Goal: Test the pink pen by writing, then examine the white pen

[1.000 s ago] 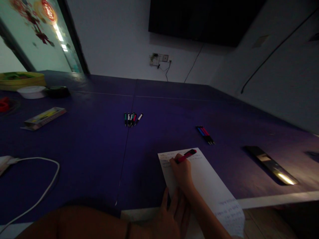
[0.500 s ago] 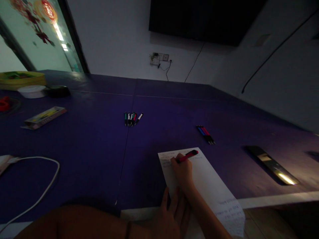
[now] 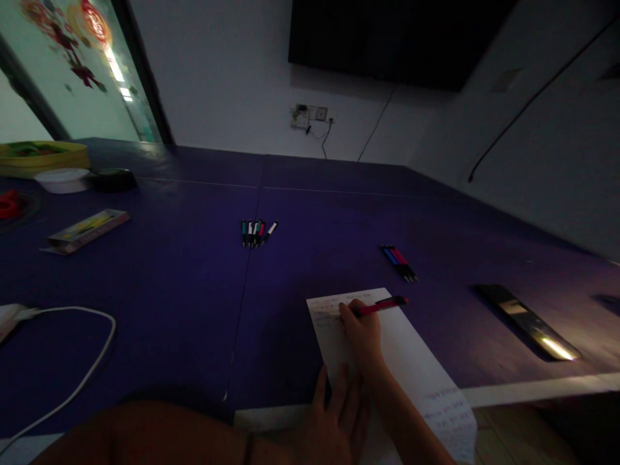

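Observation:
A red and black pen [image 3: 382,305] is gripped in my right hand [image 3: 363,332], its top end tilted to the right. That hand rests on the upper part of a white sheet of paper [image 3: 411,361]. Handwriting shows along the sheet's top and near its lower right corner, which hangs past the table edge. My left hand [image 3: 334,416] lies with fingers spread over the sheet's lower left side, just below my right forearm. The pen's tip is hidden by my fingers.
Several pens [image 3: 254,234] lie mid-table, and a second row of pens [image 3: 398,263] lies right of them. A black phone-like slab [image 3: 526,321] reflects light at right. At left are a flat box [image 3: 87,230], a white cable [image 3: 104,349], a white bowl [image 3: 62,181] and a yellow basket [image 3: 48,161].
My right hand has slid slightly right along the paper, and the pen now leans lower and further to the right. My left hand stays in place.

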`<state>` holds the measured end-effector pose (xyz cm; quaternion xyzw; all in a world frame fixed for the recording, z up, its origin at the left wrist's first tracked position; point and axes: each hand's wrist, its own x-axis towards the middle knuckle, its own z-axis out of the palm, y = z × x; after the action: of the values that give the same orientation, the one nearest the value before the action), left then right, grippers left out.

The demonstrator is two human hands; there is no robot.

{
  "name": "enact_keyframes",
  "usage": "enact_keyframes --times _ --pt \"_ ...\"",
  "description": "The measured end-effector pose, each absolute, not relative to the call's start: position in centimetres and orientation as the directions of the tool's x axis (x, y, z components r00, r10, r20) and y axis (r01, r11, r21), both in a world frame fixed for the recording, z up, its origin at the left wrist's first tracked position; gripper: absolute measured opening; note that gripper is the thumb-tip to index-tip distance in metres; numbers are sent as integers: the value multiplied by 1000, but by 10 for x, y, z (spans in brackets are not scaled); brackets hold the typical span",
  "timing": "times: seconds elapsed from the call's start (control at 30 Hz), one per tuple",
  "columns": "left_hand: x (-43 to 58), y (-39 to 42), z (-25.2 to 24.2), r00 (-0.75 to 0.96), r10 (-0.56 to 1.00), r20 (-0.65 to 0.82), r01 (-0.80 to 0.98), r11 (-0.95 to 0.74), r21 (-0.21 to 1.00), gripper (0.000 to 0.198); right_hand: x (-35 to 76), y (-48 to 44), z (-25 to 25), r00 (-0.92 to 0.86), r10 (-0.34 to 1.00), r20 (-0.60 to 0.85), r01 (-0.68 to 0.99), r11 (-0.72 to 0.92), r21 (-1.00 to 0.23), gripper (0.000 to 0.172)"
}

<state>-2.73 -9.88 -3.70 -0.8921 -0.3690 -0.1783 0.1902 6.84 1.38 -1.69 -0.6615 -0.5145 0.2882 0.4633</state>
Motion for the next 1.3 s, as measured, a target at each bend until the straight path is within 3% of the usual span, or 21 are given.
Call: enact_keyframes --times 0.1,0.2,0.37,0.57,0.73,0.97,1.07,1.17,1.3 --pt "-25 -100 -42 657 603 453 728 -663 -173 35 70 14 -15 298 955 -4 196 -66 -978 30" --pt "-22 -101 -50 649 625 433 740 -651 -170 36 67 14 -14 315 948 -38 97 -72 -993 34" --pt "-23 -101 -54 696 628 347 712 -667 -220 41 64 15 -17 380 925 -10 141 -69 -988 36" --pt "-27 -102 -62 670 576 469 732 -616 -289 46 54 16 -18 428 903 25 140 -39 -989 36" --pt "-21 -104 -83 612 610 502 774 -593 -222 47 42 17 -9 443 895 40 192 -51 -980 36" --pt "-26 -102 -78 645 588 489 746 -624 -234 50 39 23 -15 456 890 -14 47 -40 -998 37" --pt "-25 -99 -76 591 552 589 777 -586 -230 42 42 24 -13 355 929 -107 -144 -59 -988 34" --pt "-17 -94 -86 441 504 742 843 -515 -151 29 50 32 -8 145 978 -152 -348 -94 -933 27" --pt "-1 -87 -120 257 454 853 903 -427 -45 14 66 56 1 -92 986 -141 -411 -166 -896 25"
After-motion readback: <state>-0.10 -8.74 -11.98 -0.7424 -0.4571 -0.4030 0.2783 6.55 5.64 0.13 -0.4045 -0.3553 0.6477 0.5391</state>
